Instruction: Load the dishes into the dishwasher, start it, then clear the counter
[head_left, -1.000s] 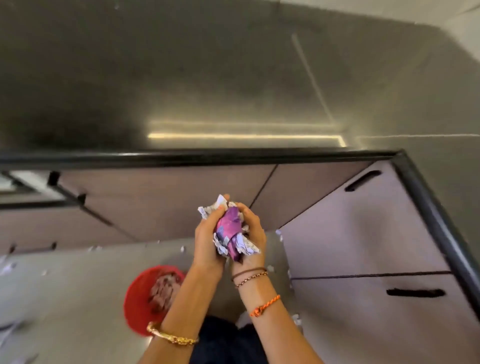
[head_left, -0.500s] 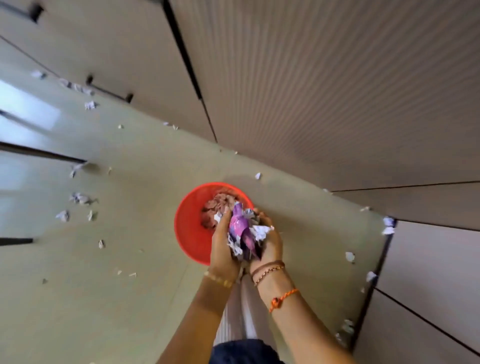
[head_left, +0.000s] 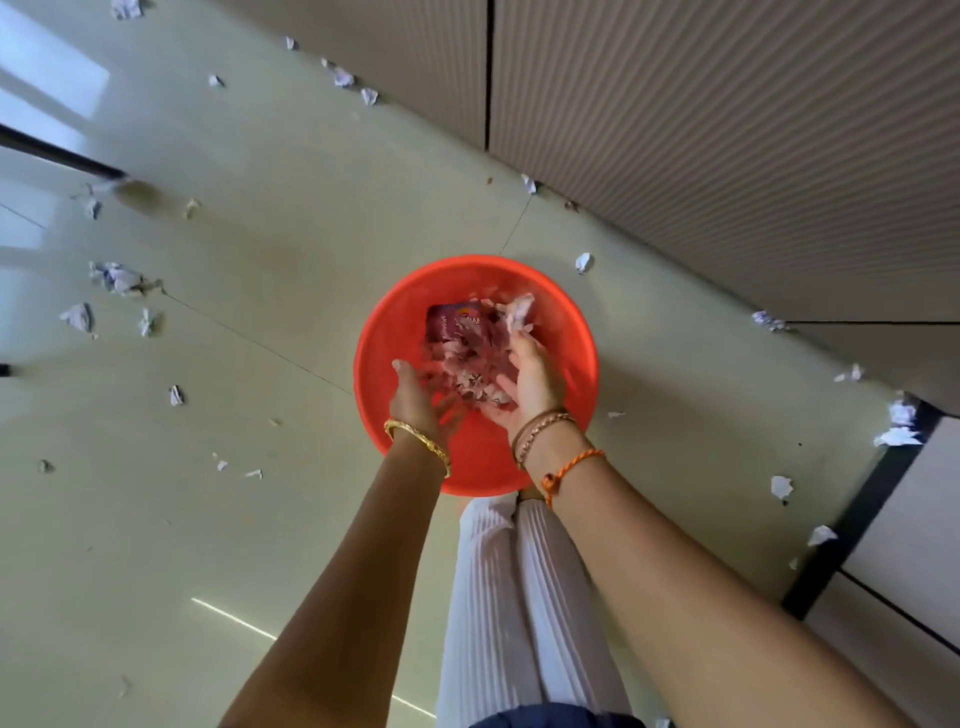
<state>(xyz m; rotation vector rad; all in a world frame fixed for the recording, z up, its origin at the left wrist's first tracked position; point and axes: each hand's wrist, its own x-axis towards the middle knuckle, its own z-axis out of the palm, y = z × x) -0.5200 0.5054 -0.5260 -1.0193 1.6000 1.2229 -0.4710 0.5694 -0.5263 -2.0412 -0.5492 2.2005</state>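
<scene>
Both hands, left hand (head_left: 423, 400) and right hand (head_left: 527, 382), spread open over round red plastic tub (head_left: 379, 332), holding nothing; crumpled paper-and-wrapper trash (head_left: 470, 348) inside; white paper scraps (head_left: 78, 316) litter floor; cleanup looks unfinished; dishwasher not visible.

A pale greenish tiled floor (head_left: 270, 519) carries everything here. A round red tub (head_left: 382, 332) stands on it near the middle, close to the ribbed cabinet fronts (head_left: 727, 130) that rise along the floor's far right edge. Crumpled paper scraps (head_left: 78, 316) lie scattered over the tiles: a cluster at the left, several along the foot of the cabinets at the far side, and more on the right beside a dark strip (head_left: 857, 519) in the floor.
</scene>
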